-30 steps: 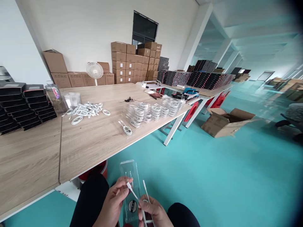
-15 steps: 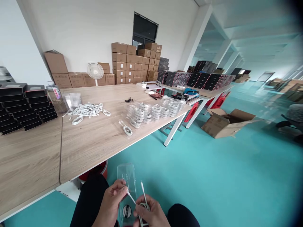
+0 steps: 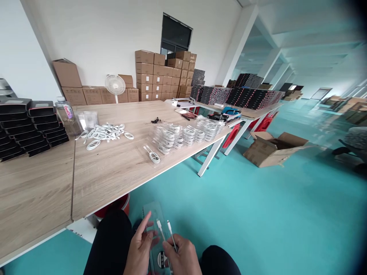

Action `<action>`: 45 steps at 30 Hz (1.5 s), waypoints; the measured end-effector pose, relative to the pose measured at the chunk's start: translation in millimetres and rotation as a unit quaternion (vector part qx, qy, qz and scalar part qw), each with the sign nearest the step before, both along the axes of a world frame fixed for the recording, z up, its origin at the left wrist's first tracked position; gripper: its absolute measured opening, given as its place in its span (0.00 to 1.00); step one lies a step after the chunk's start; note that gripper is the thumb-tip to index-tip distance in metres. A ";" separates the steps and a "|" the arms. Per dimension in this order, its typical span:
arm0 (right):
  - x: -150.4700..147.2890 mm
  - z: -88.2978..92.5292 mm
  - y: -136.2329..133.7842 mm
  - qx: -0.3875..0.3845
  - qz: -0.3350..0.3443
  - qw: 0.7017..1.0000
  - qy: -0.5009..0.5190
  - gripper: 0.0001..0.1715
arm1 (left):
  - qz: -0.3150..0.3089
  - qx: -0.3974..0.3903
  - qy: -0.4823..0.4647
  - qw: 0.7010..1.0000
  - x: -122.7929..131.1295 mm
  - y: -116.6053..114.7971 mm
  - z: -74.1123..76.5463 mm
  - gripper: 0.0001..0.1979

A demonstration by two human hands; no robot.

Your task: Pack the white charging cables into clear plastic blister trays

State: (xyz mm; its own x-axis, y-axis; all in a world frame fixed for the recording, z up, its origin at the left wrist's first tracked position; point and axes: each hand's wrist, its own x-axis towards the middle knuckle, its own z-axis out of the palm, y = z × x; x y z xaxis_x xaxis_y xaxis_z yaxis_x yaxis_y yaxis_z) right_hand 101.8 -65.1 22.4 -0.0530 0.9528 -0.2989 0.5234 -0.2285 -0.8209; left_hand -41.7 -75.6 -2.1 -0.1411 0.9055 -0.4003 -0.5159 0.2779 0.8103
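Note:
My right hand (image 3: 183,254) is closed on a white charging cable (image 3: 169,227), whose two plug ends stick up side by side above the fingers. My left hand (image 3: 141,244) has let its fingers spread, the forefinger stretched upward, beside the cable ends. Under both hands lies a clear plastic tray (image 3: 153,208) between my knees, with a round black-and-white label (image 3: 161,259) near its lower end. On the table (image 3: 114,168), a single packed cable (image 3: 154,157) lies near the front edge, left of stacked clear trays with coiled cables (image 3: 166,143).
Loose white cables (image 3: 107,131) lie in a heap beside a plastic bottle (image 3: 66,114). Black boxes (image 3: 23,126) are stacked at the left. Cartons (image 3: 157,76) stand against the wall, and an open carton (image 3: 269,151) sits on the floor at right.
My left hand has released the cable's plug end and its fingers have opened. The two plugs now stand nearly parallel above my right hand.

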 end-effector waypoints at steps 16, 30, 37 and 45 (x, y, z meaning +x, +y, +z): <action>-17.3 3.9 0.3 -0.204 0.001 0.934 0.293 0.14 | 0.019 -0.010 -0.140 0.990 9.2 -0.1 0.6 0.11; -23.2 -10.4 -0.9 -0.189 0.008 0.939 0.289 0.15 | 0.071 -0.015 -0.020 0.997 10.0 -0.4 -11.8 0.22; -22.5 -3.6 2.5 -0.082 0.059 0.992 0.072 0.07 | 0.113 -0.022 -0.024 0.993 10.3 9.4 -10.7 0.22; -33.9 -0.5 1.5 0.084 0.132 0.943 -0.295 0.12 | 0.044 -0.073 -0.078 0.993 4.3 19.9 -8.2 0.20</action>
